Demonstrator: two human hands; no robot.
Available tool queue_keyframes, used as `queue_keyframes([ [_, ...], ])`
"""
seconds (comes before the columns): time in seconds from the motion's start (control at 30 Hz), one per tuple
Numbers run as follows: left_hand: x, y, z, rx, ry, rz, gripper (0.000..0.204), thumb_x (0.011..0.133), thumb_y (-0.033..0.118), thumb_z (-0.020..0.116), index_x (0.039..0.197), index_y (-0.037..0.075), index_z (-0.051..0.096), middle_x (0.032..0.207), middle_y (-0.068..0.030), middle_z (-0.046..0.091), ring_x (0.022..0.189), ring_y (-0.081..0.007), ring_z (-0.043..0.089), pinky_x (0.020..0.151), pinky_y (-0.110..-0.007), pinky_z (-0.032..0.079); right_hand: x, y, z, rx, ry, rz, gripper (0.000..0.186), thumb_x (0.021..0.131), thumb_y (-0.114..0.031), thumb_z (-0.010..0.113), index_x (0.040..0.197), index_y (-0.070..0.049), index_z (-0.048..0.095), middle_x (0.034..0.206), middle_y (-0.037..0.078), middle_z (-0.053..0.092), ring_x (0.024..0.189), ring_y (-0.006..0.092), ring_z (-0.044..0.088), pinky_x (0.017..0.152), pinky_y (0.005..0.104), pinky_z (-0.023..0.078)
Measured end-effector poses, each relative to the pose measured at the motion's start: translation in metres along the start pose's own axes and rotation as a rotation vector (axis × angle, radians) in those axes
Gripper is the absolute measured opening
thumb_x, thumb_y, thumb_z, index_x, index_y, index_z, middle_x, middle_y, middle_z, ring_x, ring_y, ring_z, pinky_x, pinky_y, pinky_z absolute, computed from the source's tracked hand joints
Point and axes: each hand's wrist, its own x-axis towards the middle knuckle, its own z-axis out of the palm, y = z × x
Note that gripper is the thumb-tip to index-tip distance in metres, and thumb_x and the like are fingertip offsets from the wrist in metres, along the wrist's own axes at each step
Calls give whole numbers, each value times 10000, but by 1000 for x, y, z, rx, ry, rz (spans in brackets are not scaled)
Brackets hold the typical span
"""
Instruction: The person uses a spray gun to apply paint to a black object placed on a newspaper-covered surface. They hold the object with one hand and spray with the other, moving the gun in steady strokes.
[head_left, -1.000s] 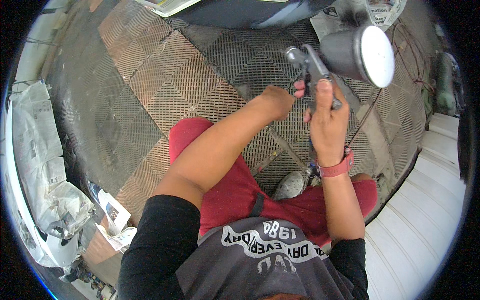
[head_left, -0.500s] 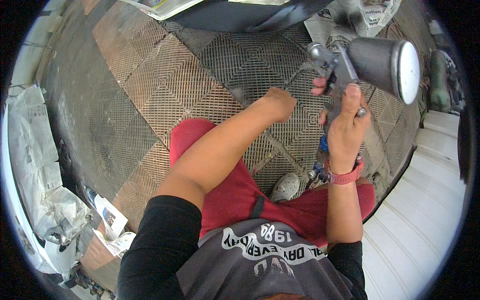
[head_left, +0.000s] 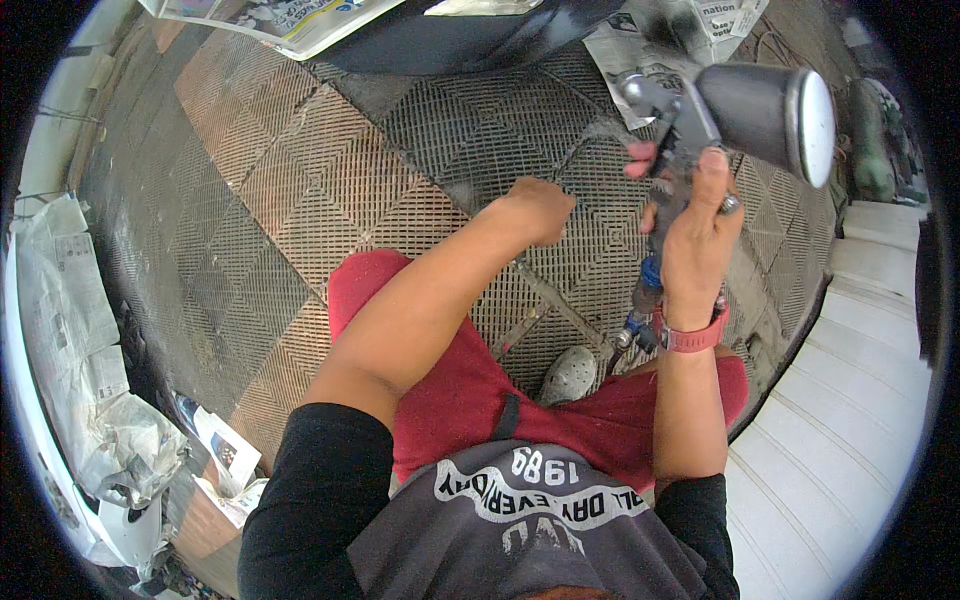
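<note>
My right hand (head_left: 697,235) is wrapped round the handle of a spray gun (head_left: 690,125), its fingers at the trigger. A dark paint cup with a pale round end (head_left: 760,115) sticks out to the gun's right. Below the grip, a blue fitting (head_left: 650,272) and metal connectors hang beside my wrist. My left hand (head_left: 540,208) is closed in a loose fist over the floor, apart from the gun, and nothing shows in it. Ahead of both hands lies a dark, glossy curved panel (head_left: 470,40), partly covered with newspaper (head_left: 330,25).
Newspaper (head_left: 640,60) hangs at the panel's right end. Slatted floor tiles (head_left: 400,150) lie beneath my hands. White ribbed sheeting (head_left: 810,390) borders the right side. At the left stands a white part with paper over it (head_left: 85,330). A green bottle-like object (head_left: 873,160) sits at far right.
The view has shifted a little, so the panel and its papers sit slightly lower and further left. The spray gun stays in my right hand, my left hand stays closed.
</note>
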Motion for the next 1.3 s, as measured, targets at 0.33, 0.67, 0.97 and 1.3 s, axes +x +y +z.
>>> queue_keyframes([
  [0.33, 1, 8, -3, 7, 44, 46, 458, 967, 321, 812, 1346, 83, 717, 1258, -198, 778, 1232, -411, 726, 1032, -562, 564, -9, -11, 0, -8, -80, 4, 604, 1229, -458, 383, 1294, 55, 695, 1114, 162, 821, 820, 147, 735, 550, 278, 512],
  [0.67, 5, 8, 0, 5, 20, 33, 493, 969, 325, 810, 1388, 87, 704, 1275, -196, 770, 1237, -412, 723, 1041, -564, 567, 18, 6, -28, 74, 50, 11, 587, 1207, -496, 463, 1298, 22, 725, 1084, 130, 816, 872, 148, 748, 542, 284, 514],
  [0.97, 2, 12, -1, 19, 10, 22, 563, 999, 361, 782, 1483, 96, 667, 1334, -205, 752, 1308, -409, 690, 1091, -552, 547, 17, 32, -43, 17, 59, 22, 574, 1212, -475, 449, 1267, 26, 724, 1080, 129, 815, 836, 134, 735, 554, 275, 518],
  [1.3, 6, 23, -9, 33, -51, -1, 447, 983, 348, 787, 1326, 74, 705, 1284, -215, 766, 1233, -427, 726, 1033, -561, 575, -7, 31, -26, 111, -182, 116, 590, 1222, -465, 414, 1346, 31, 707, 1088, 126, 817, 781, 120, 705, 572, 268, 520],
])
